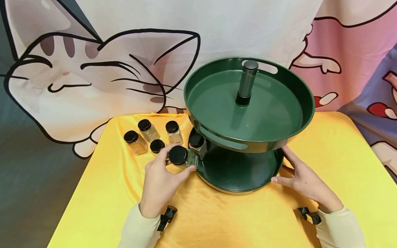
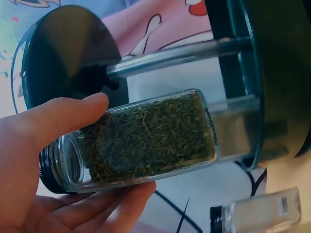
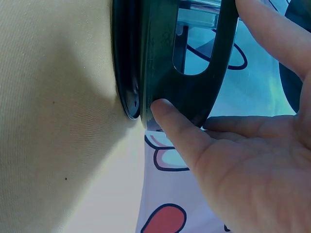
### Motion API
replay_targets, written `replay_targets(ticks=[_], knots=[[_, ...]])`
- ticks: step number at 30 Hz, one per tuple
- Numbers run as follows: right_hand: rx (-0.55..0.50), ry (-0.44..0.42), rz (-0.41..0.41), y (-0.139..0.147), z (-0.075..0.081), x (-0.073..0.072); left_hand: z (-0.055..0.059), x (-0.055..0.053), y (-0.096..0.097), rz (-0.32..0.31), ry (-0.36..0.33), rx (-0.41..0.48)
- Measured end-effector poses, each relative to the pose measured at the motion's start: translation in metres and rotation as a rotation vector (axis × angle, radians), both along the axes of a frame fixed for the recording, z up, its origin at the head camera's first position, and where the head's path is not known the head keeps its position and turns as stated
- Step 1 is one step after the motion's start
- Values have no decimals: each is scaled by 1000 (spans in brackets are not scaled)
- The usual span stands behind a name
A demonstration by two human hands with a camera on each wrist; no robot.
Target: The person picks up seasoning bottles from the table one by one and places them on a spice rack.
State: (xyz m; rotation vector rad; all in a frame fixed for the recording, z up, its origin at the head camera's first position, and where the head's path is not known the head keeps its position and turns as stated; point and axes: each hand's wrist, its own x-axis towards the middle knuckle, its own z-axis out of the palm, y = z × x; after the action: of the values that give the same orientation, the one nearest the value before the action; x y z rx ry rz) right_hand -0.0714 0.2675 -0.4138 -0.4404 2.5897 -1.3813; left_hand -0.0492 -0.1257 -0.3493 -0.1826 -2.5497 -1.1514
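My left hand (image 1: 164, 179) holds a square glass jar of dried green herbs (image 2: 150, 138) with a black lid, thumb on one side and fingers on the other. The jar is tilted at the left edge of the dark green lower tray (image 1: 229, 172) of a two-tier stand. Another black-lidded jar (image 1: 198, 146) stands on that tray, right beside the held one. At the tray's right side is my right hand (image 1: 305, 181), its thumb and fingers spread along the outer wall. In the right wrist view a fingertip (image 3: 164, 106) rests on the wall near the base.
Several black-lidded spice jars (image 1: 136, 143) stand on the yellow cloth (image 1: 102, 199) left of the stand. The wide upper tray (image 1: 217, 103), with slot handles and a central post (image 1: 247, 82), overhangs the lower one. A printed curtain (image 1: 232, 31) hangs behind.
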Motion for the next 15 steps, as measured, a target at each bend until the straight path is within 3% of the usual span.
replay_targets(ticks=[15], knots=[[4,-12,-5,-1,1,1,-20,-6,18,-130,71,28]])
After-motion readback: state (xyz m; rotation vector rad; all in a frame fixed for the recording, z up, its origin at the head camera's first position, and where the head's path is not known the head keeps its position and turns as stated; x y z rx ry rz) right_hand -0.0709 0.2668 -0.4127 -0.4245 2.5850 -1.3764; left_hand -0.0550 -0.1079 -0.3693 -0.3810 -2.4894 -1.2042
